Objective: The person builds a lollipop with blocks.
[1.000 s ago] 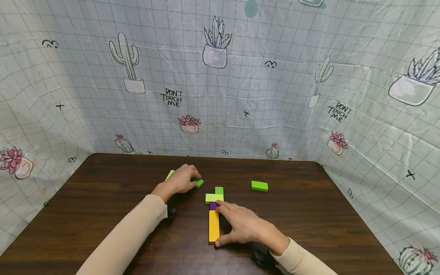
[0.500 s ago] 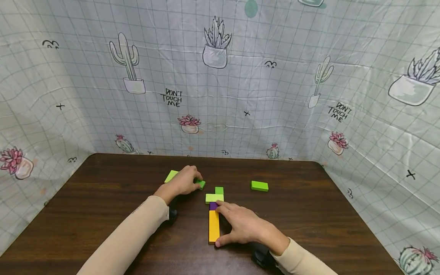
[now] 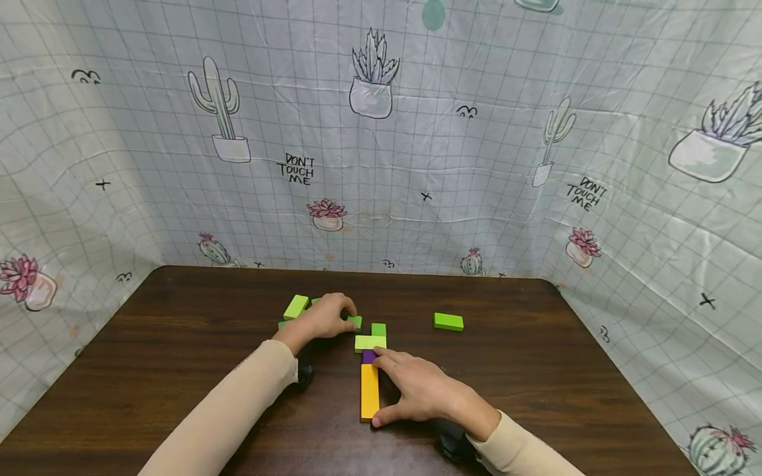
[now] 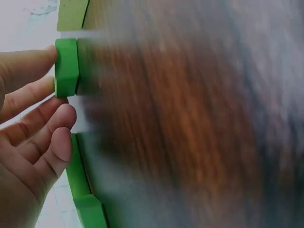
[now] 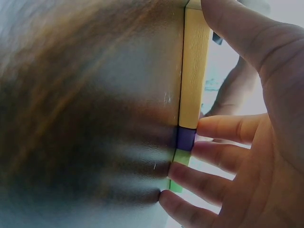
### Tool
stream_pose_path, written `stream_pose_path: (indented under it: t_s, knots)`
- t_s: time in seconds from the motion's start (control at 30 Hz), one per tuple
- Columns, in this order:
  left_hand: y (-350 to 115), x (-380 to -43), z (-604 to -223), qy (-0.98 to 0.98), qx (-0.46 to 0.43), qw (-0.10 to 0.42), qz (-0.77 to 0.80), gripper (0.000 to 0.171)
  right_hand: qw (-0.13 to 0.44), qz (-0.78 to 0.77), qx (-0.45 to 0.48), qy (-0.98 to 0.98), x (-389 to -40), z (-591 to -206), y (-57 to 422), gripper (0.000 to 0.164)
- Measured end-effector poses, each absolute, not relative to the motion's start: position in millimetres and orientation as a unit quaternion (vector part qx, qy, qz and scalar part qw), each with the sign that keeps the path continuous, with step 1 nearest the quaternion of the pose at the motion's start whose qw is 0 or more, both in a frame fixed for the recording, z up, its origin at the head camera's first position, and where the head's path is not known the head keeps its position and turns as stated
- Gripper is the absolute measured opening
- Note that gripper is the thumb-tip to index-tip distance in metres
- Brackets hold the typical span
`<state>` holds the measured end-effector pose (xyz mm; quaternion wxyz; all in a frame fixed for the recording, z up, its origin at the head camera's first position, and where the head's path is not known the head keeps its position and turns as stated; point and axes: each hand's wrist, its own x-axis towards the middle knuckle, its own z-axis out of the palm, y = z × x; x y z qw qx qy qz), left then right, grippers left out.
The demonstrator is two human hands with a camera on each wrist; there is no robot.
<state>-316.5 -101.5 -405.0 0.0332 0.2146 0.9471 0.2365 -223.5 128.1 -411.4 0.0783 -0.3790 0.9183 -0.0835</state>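
My left hand [image 3: 324, 317] pinches a small green block [image 3: 354, 322] between thumb and fingers, low over the table and just left of a short row of blocks. In the left wrist view that block [image 4: 66, 66] sits between the fingertips. The row runs away from me: a long yellow block [image 3: 370, 396], a purple block [image 3: 369, 357], a pale green block [image 3: 370, 342] set crosswise, and a green block [image 3: 378, 329] at its far end. My right hand [image 3: 419, 387] rests along the row's right side, thumb at the yellow block's near end, extended fingers touching around the purple and pale green blocks.
A lime block [image 3: 296, 307] lies behind the left hand, with a green piece [image 3: 282, 324] partly hidden beside it. Farther right lies another bright green block [image 3: 448, 322]. Behind the brown wooden table [image 3: 506, 370] hangs a cactus-print cloth [image 3: 417, 165].
My left hand has moved slightly right and nearer with the green block, closing on the row and uncovering more blocks behind it. The right hand and the row have stayed put.
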Motion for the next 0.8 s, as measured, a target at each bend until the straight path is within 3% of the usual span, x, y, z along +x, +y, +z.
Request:
stream_pose_path:
  t_s: [0.8]
  knots:
    - [-91.9,-311.1,-404.2,0.935,0.243,0.05,0.252,0.022,0.085,-0.082,-0.377,0.919,-224.4,-410.6,127.2,0.097]
